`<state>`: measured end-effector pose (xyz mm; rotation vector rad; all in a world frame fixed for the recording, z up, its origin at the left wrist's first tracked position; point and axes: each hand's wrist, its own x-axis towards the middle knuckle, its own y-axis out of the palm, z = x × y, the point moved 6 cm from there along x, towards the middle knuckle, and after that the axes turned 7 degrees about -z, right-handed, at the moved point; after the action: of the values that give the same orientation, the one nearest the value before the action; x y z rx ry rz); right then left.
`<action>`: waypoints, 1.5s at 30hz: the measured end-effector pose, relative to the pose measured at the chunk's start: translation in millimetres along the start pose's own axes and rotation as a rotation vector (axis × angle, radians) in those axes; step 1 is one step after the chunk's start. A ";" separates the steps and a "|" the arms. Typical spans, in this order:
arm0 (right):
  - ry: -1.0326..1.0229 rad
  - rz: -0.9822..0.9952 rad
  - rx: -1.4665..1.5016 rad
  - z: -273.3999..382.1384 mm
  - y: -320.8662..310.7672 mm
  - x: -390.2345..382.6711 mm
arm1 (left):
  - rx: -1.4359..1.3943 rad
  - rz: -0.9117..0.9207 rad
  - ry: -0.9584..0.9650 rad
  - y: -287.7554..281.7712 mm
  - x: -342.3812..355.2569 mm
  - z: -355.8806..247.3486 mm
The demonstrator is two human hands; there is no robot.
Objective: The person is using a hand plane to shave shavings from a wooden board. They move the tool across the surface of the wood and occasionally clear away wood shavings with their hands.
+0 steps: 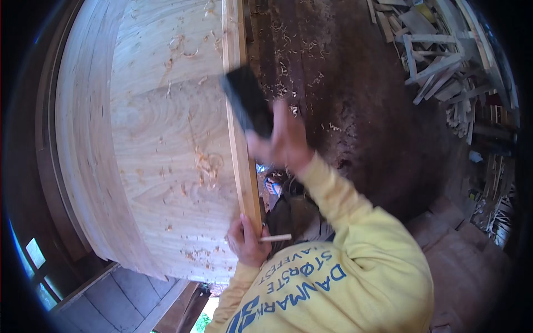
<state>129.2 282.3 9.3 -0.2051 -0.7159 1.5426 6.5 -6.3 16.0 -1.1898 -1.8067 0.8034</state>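
My right hand (283,139) is closed round a dark rectangular block (249,100), raised over the edge of a pale wooden panel (161,119). Motion blurs hand and block, so the block's exact kind is unclear. Along the panel's right edge runs a long, narrow wooden strip (240,166). At its near end my left hand (247,241) curls its fingers against the strip. From that hand a short, thin wooden stick (277,238) juts out to the right; its other end is hidden by the fingers.
Curly wood shavings (208,166) lie on the panel, and more are scattered over the brown floor (355,122). Wood offcuts (438,55) are heaped at the far right. Grey blocks (119,297) stand at the near left. My sandalled foot (272,186) shows below the strip.
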 end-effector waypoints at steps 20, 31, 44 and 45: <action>-0.046 -0.049 -0.015 -18.6 8.0 109.8 | 0.041 0.021 0.098 44.1 165.1 -7.5; 0.303 0.019 -0.069 -96.5 20.0 405.7 | 0.018 -0.028 0.233 51.2 184.8 -9.5; 0.076 0.062 0.017 -27.8 3.5 129.3 | 0.051 0.024 0.149 63.8 221.8 -8.8; 0.061 0.081 -0.030 -26.7 9.3 153.3 | 0.054 0.029 0.139 63.8 221.4 -5.8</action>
<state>116.5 436.5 27.8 -0.3060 -0.6902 1.5962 -12.1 223.2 27.2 -1.2092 -1.6482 0.7626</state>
